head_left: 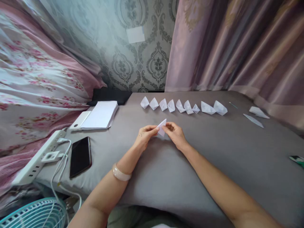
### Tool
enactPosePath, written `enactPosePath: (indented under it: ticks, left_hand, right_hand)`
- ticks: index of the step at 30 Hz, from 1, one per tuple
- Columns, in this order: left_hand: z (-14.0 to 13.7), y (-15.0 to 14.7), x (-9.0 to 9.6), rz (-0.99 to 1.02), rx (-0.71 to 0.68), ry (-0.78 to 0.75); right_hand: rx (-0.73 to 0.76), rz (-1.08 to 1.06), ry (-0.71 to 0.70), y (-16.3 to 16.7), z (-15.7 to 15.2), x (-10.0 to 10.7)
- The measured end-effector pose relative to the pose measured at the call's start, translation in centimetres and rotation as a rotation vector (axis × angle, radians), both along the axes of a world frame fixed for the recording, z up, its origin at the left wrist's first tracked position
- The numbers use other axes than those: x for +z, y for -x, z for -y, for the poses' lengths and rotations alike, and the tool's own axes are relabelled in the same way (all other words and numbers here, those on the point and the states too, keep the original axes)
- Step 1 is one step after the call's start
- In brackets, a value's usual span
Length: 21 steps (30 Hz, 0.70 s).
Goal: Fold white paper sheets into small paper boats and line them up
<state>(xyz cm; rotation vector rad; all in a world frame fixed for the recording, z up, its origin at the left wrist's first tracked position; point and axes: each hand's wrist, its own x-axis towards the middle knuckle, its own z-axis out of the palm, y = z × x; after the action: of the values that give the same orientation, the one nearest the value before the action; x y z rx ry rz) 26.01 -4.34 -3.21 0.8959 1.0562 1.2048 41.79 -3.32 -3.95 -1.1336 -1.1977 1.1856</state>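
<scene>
A small folded white paper [161, 129] is held up between both hands over the grey-covered surface, its pointed tip upward. My left hand [146, 134] pinches its left edge between thumb and fingers. On the opposite edge, my right hand [175, 133] grips the paper the same way, thumb toward me. Beyond the hands stands a row of several folded paper boats [163, 104]. Two flatter folded papers, one like a thin pointed strip [253, 120] and one bulkier piece [259, 112], lie at the far right.
A stack of white paper [99, 115] lies at the left, near a black phone [80, 156] and a white power strip [38, 158] with cables. A teal fan [35, 215] is at the lower left. Curtains [201, 47] hang at the back right.
</scene>
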Motion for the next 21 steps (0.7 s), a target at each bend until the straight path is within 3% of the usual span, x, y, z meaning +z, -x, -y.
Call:
enactPosePath:
  ticks: [7,14,21]
  left_hand:
    - [0.05,-0.02,0.35,-0.055,0.022,-0.101]
    - [0.16,-0.16,0.48,0.031,0.034,-0.007]
    - [0.07,-0.43,0.37,0.003,0.051,0.001]
  right_hand:
    - [-0.002,-0.055,0.107,-0.27,0.07,0.45]
    - [-0.021,-0.018,-0.01,0.1,0.65,0.9]
    - [-0.058,0.027,-0.075,0.14,0.04,0.0]
